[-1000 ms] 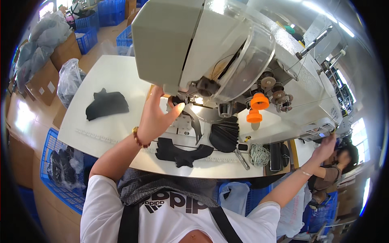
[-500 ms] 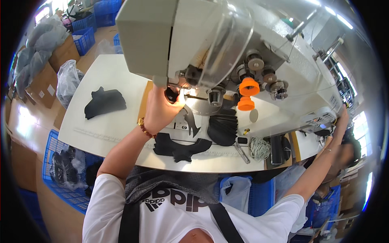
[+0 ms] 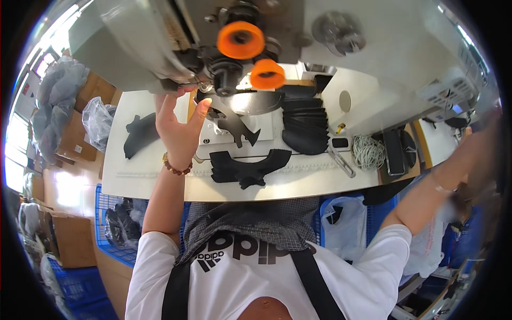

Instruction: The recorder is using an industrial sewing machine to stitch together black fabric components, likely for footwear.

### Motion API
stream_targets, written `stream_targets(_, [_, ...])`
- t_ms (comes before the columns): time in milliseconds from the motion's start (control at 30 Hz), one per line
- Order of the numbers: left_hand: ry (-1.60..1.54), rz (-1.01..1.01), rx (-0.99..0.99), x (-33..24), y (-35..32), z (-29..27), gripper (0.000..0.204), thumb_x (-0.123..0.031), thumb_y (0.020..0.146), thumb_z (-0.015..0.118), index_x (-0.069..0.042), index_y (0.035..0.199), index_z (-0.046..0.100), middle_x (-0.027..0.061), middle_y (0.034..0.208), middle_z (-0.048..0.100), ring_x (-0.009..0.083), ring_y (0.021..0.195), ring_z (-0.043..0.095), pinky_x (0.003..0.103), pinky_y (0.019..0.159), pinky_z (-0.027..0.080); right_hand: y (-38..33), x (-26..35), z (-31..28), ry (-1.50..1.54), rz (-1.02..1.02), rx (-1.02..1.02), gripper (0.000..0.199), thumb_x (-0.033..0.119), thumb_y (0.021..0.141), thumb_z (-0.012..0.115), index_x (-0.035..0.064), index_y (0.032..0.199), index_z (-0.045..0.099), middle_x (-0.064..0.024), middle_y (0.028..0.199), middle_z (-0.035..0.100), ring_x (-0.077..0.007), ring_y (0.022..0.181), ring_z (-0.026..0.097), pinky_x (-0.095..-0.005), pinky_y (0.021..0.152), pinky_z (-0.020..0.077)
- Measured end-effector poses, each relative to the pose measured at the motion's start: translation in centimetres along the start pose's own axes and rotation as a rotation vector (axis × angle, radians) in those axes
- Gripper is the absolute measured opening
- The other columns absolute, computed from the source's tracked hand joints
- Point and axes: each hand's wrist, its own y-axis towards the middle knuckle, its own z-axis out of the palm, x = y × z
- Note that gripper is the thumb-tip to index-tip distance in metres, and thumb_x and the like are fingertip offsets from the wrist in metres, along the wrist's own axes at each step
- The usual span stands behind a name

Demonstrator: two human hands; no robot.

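Note:
My left hand (image 3: 181, 128) is raised at the needle area of a large sewing machine (image 3: 389, 58). Its thumb stands apart from the fingers, whose tips reach up under the machine head and are partly hidden. A black cut piece (image 3: 232, 125) lies just right of the thumb, by the lit bed. My right arm stretches to the machine's far right end, where my right hand (image 3: 482, 141) is smeared by motion and dark. Another black cut piece (image 3: 250, 168) with a notched edge lies nearer me, and a fanned stack of black pieces (image 3: 304, 130) is to the right.
The orange knobs (image 3: 241, 40) hang close above the work. Snips (image 3: 341, 161), a coil of pale cord (image 3: 368, 152) and a dark phone-like object (image 3: 393, 153) lie at the table's right. A black piece (image 3: 141, 133) is at left. Blue baskets (image 3: 114, 250) stand below the table.
My view has shifted, so the machine head appears further left and closer. My left thumb has moved away from the fingers at the needle. My right arm still reaches to the machine's right end.

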Motion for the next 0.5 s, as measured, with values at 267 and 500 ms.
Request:
stream_targets(267, [-0.083, -0.175, 0.08, -0.1, -0.1, 1.5, 0.02, -0.001, 0.081, 0.071, 0.005, 0.098, 0.063, 0.0058, 0.097, 0.062, 0.014, 0.091, 0.057, 0.025, 0.082, 0.048, -14.7, 20.9, 4.0, 0.827, 0.078, 0.736, 0.035, 0.007, 0.065, 0.072, 0.0067, 0.098, 0.064, -0.0054, 0.099, 0.059, -0.0274, 0.1, 0.052, -0.0419, 0.089, 0.0405])
stream_targets(500, [-0.193, -0.329, 0.024, -1.7, 0.5, 1.7, 0.009, -0.001, 0.084, 0.068, 0.005, 0.091, 0.065, 0.0023, 0.084, 0.062, 0.0087, 0.079, 0.056, 0.02, 0.074, 0.047, -16.8, 25.0, 9.3, 0.781, 0.269, 0.797, 0.012, 0.007, 0.071, 0.07, 0.0066, 0.08, 0.063, -0.002, 0.09, 0.057, -0.0235, 0.097, 0.053, -0.0404, 0.089, 0.0384])
